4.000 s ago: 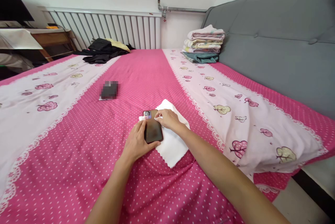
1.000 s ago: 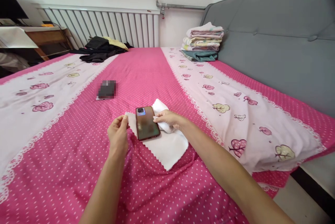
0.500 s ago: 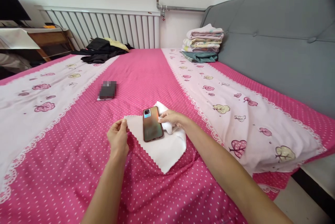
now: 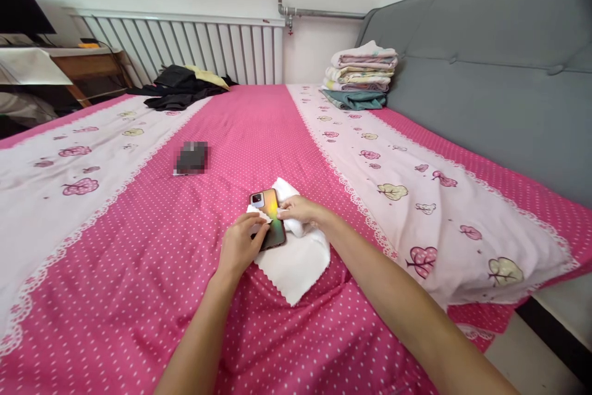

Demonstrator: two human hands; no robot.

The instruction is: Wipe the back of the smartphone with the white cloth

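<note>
A dark phone (image 4: 269, 217) with a shiny back and a camera at its top corner lies on a white cloth (image 4: 296, 259) with zigzag edges, spread on the pink dotted bed sheet (image 4: 139, 272). My left hand (image 4: 240, 248) pinches the cloth's left corner and folds it over the phone's left edge. On the phone's right side, my right hand (image 4: 298, 211) grips a bunched part of the same cloth and touches the phone's edge.
A second dark item, blurred (image 4: 192, 158), lies farther left on the sheet. Dark clothes (image 4: 178, 88) sit by the radiator (image 4: 185, 47). Folded towels (image 4: 361, 74) are stacked against the grey headboard (image 4: 485, 74). The bed's edge (image 4: 509, 315) drops off at right.
My left hand moved right, carrying the cloth's left corner over the phone's edge. The right hand stayed on the bunched cloth.
</note>
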